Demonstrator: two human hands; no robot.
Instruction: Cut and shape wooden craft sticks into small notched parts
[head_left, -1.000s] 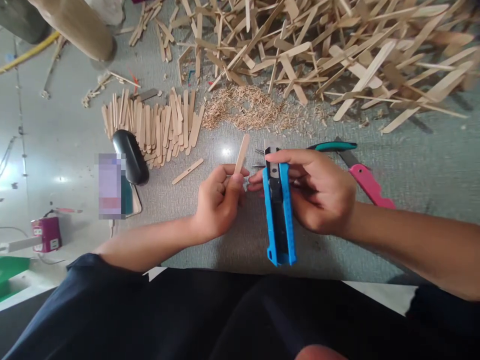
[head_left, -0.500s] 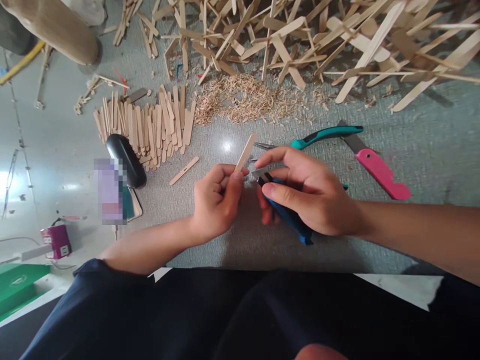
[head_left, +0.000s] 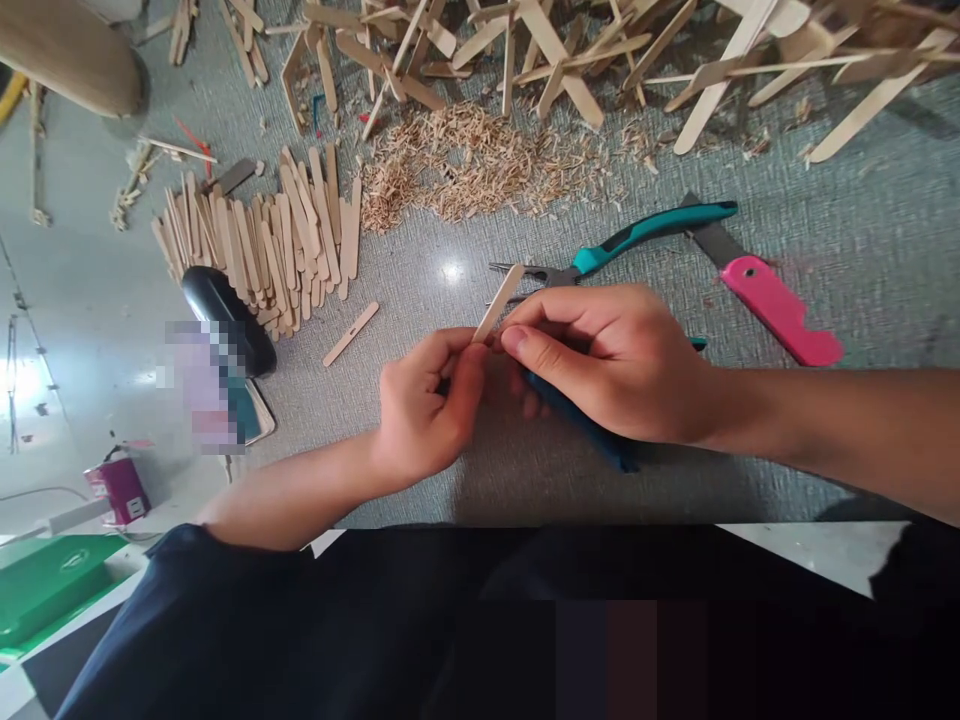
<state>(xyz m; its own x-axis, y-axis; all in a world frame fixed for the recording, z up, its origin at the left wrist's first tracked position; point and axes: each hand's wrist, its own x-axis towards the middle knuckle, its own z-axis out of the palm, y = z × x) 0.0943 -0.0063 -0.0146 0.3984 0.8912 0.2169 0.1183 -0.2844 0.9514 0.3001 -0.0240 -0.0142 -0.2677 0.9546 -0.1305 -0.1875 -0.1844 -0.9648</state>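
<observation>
A wooden craft stick [head_left: 499, 303] slants up out of my left hand [head_left: 429, 405], pinched between thumb and fingers. My right hand [head_left: 626, 365] is closed round a blue-handled cutter knife [head_left: 589, 425], whose handle shows below the palm. The knife's blade is hidden behind the right fingers. Right thumb and fingertips meet close beside the lower part of the craft stick; whether they touch it I cannot tell. Left of my hands a short stick with a small hole [head_left: 351, 334] lies on the table.
Teal-handled pliers [head_left: 649, 232] and a pink-handled knife [head_left: 780, 308] lie beyond my right hand. Wood shavings [head_left: 465, 165] are heaped ahead, with crossed craft sticks [head_left: 562, 60] behind. At left are a row of sticks [head_left: 255, 245], a black case [head_left: 229, 320] and a phone [head_left: 259, 415].
My right hand has closed its fingers in toward the craft stick, covering the blade that showed before. The left hand keeps its grip. The whole view has shifted slightly.
</observation>
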